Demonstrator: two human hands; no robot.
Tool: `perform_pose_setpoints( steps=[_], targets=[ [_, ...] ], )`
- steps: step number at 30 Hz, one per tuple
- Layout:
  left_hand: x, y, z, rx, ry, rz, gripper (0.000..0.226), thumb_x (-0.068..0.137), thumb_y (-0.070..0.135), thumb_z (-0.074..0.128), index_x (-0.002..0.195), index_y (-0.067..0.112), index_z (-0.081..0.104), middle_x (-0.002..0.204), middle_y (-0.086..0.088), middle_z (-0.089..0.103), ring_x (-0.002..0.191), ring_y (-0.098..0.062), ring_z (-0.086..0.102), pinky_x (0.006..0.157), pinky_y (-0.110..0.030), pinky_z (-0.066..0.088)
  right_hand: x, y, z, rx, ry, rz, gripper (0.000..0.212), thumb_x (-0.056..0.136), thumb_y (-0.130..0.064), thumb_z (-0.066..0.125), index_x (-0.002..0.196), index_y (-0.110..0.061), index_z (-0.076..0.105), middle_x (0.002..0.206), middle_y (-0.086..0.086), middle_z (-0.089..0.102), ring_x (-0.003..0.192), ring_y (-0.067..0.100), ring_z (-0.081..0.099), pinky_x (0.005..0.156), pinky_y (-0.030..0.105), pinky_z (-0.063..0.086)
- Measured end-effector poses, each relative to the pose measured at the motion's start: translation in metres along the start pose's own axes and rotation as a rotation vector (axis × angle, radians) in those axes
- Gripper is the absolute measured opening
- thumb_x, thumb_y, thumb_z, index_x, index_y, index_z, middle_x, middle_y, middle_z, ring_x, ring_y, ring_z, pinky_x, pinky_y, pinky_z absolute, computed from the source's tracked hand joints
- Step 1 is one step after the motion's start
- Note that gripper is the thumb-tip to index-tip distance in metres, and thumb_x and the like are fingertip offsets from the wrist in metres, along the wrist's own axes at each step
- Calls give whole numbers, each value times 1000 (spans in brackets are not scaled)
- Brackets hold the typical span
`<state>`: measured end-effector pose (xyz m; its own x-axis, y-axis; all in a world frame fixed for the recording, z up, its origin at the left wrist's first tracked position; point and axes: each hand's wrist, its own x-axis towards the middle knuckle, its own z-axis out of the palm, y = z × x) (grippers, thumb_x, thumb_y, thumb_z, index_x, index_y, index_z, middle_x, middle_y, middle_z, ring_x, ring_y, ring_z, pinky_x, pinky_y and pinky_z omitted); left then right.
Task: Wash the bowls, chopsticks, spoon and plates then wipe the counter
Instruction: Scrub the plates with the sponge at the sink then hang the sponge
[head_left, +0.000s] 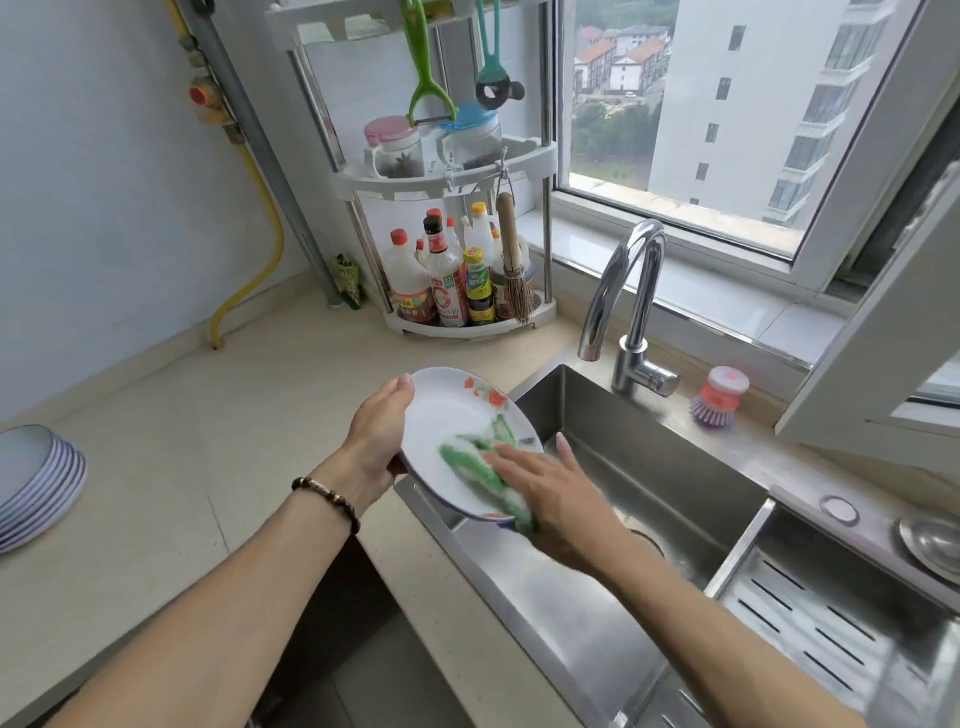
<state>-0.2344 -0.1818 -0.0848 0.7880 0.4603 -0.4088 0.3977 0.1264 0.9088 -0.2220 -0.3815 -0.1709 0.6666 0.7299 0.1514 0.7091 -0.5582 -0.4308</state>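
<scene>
Fingers of our right hand (545, 483) lie nearly straight, pressing a green cloth (483, 467) onto the plate; our left hand (376, 434) curls round its rim. Largest first: steel sink (649, 467), then the tilted floral plate (452, 415) above its left edge, then the cloth.

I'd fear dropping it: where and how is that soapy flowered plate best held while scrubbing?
By its far-left rim, from the left: the left hand grips the flowered plate there, tilted over the sink, leaving its face free for the green sponge under the right hand.
</scene>
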Motion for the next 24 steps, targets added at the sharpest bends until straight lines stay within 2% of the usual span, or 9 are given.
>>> perform_pose_setpoints(
  steps=[2, 4, 6, 8, 11, 14, 17, 22, 24],
  targets=[
    [1, 5, -2, -33, -24, -29, 24, 108, 31, 42, 116, 21, 62, 102, -10, 72, 84, -26, 70, 71, -38, 57, 0, 8, 2, -78, 132, -41, 69, 80, -19, 82, 143, -23, 54, 141, 5, 59, 122, 28, 61, 116, 52, 30],
    [1, 9, -2, -114, -31, -66, 28, 104, 25, 48, 128, 13, 58, 109, -15, 72, 90, -30, 70, 71, -39, 59, 3, 3, 3, -140, 289, -62, 57, 73, -8, 83, 127, -17, 66, 114, 7, 72, 88, 30, 67, 90, 44, 56],
    [-6, 4, 8, -184, -56, -47, 37, 97, 17, 55, 134, 12, 54, 115, -17, 70, 95, -33, 70, 67, -37, 61, 12, -11, -3, -186, 430, -19, 44, 76, -4, 75, 118, -17, 70, 92, 8, 72, 68, 28, 58, 67, 37, 53],
    [-17, -8, 26, -186, -33, 17, 49, 95, 10, 57, 140, 26, 48, 119, -12, 67, 102, -33, 68, 64, -37, 59, 25, -29, -9, -158, 480, 84, 46, 73, -5, 68, 116, -18, 71, 80, 9, 68, 63, 27, 53, 60, 35, 48],
    [-23, -14, 43, -126, 130, 113, 43, 100, 18, 47, 141, 32, 46, 125, -6, 62, 107, -28, 64, 81, -42, 59, 28, -51, -7, 179, 322, 108, 65, 71, -11, 57, 135, -22, 62, 111, 8, 69, 90, 31, 57, 82, 42, 52],
    [-18, -10, 34, -80, 150, 174, 38, 107, 33, 36, 143, 28, 47, 133, -7, 60, 114, -29, 63, 96, -51, 55, 12, -35, -6, 222, 53, 62, 70, 85, -24, 54, 153, -32, 38, 157, -2, 41, 138, 23, 42, 123, 49, 14],
    [-17, -6, 29, 22, 159, 231, 41, 102, 42, 36, 137, 28, 53, 128, -7, 64, 113, -28, 64, 95, -53, 55, 5, -8, -15, -33, -109, 156, 80, 90, -34, 59, 159, -34, 19, 167, -6, 16, 152, 17, 21, 120, 60, -10],
    [-19, -1, 35, 21, 243, 299, 48, 92, 50, 37, 129, 31, 60, 124, -2, 67, 114, -26, 63, 99, -52, 52, 7, -41, -13, 305, -73, 105, 96, 81, -56, 66, 159, -36, 15, 169, -5, 9, 154, 15, 9, 121, 51, -13],
    [-16, -3, 30, 36, 182, 303, 50, 87, 54, 37, 125, 33, 61, 120, -1, 68, 112, -25, 64, 97, -53, 54, 4, -35, -11, 245, -95, 86, 95, 86, -55, 65, 160, -36, 10, 169, -10, 1, 154, 12, 7, 120, 53, -18]
  ],
)
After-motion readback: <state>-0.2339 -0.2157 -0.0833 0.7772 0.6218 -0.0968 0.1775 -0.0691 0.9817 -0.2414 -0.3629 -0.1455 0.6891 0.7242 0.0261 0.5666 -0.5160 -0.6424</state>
